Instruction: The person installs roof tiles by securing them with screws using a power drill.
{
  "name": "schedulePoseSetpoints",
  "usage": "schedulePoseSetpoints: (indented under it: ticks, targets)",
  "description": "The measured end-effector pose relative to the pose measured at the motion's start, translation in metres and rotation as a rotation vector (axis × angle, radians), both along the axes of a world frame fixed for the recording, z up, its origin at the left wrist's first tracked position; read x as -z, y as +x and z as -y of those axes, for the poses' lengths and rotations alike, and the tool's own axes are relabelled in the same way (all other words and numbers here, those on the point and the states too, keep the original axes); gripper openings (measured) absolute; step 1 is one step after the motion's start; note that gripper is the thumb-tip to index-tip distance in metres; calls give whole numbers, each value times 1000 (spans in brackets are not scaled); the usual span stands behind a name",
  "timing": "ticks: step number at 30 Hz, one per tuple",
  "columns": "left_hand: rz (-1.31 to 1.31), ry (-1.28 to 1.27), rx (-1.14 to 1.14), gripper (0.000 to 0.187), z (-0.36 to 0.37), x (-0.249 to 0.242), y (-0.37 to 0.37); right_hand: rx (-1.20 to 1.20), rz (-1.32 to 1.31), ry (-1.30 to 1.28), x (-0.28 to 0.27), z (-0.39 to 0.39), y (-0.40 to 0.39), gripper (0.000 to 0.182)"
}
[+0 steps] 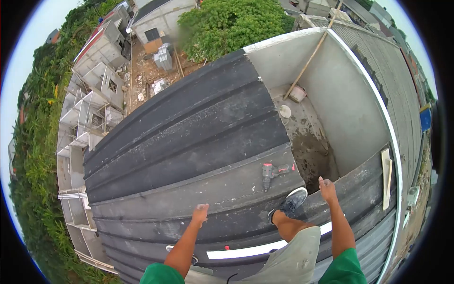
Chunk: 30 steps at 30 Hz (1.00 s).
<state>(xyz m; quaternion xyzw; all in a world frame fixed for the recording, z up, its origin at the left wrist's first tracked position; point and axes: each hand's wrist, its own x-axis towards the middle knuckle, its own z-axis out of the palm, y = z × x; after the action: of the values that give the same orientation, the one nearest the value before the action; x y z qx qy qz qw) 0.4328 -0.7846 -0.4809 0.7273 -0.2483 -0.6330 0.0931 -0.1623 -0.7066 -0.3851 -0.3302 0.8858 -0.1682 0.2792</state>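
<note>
My left hand (200, 214) hangs above the dark ribbed roof sheet (189, 156), fingers loosely out, holding nothing I can see. Near the edge of the roof opening, my right hand (327, 189) is in the air with its fingers a little apart and nothing visible in them. Between the hands, a red and black cordless drill (268, 176) lies on its side on the sheet. My shoe (289, 203) stands just below the drill. A white strip (241, 252) lies across the sheets near my legs, with a small red object (227, 247) beside it.
An opening to the right drops to a wet, rough floor (309, 156) between grey walls (352, 109). A wooden pole (309, 61) leans in its corner. Pale wood strips (387, 179) lie on the right-hand sheet. Unfinished walls (78, 165) stand far below at left.
</note>
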Motion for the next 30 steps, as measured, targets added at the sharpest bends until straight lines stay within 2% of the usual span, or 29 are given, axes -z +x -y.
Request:
schedulePoseSetpoints:
  ticks: [1, 2, 4, 6, 8, 10, 11, 12, 13, 14, 16, 17, 19, 20, 22, 23, 26, 28, 30]
  targets:
    - [-29, -51, -93, 47, 17, 45, -32, -86, -21, -24, 32, 41, -12, 57]
    - [96, -164, -147, 65, 28, 94, -65, -162, -43, -55, 61, 79, -22, 61]
    - [166, -134, -235, 79, 62, 87, -140, -257, -81, -49, 93, 149, -20, 65]
    - [226, -9, -334, 90, 85, 138, -185, -312, -124, -67, 125, 204, -31, 69]
    - [221, -103, -411, 99, 97, 183, -217, -322, -80, -76, 166, 250, -33, 79]
    - [307, -51, -327, 110, 111, 193, -233, -339, -46, -95, 219, 285, -46, 78]
    - [373, -12, -294, 111, 121, 184, -242, -340, 32, -115, 225, 295, -38, 72]
    - [453, 3, -254, 111, 128, 189, -246, -419, 83, 33, 245, 312, -45, 66]
    - [517, -7, -185, 109, 134, 180, -249, -459, 32, 33, 262, 321, -47, 63]
    - [586, -59, -101, 105, 136, 190, -252, -454, 24, 121, 271, 332, -52, 64]
    - [651, -185, 16, 104, 141, 178, -254, -398, 81, 24, 310, 342, -71, 67]
    - [668, -183, 3, 104, 140, 178, -253, -413, 96, 19, 330, 342, -74, 67]
    - [777, -597, 315, 107, 140, 173, -255, -392, 78, -274, 352, 339, -74, 64]
    - [776, -592, 308, 107, 138, 174, -256, -399, 77, -271, 361, 339, -82, 64]
    - [597, -756, 893, 105, 144, 156, -252, -558, 161, -261, 341, 338, -79, 57]
    - [593, -818, 902, 100, 143, 168, -254, -568, 161, -255, 331, 337, -73, 57]
    - [534, -791, 829, 91, 145, 183, -258, -505, 217, -291, 306, 330, -61, 50]
    - [532, -781, 826, 87, 143, 194, -264, -539, 123, -188, 290, 329, -58, 48]
    - [568, -788, 808, 83, 159, 192, -251, -563, 204, -289, 300, 338, -66, 47]
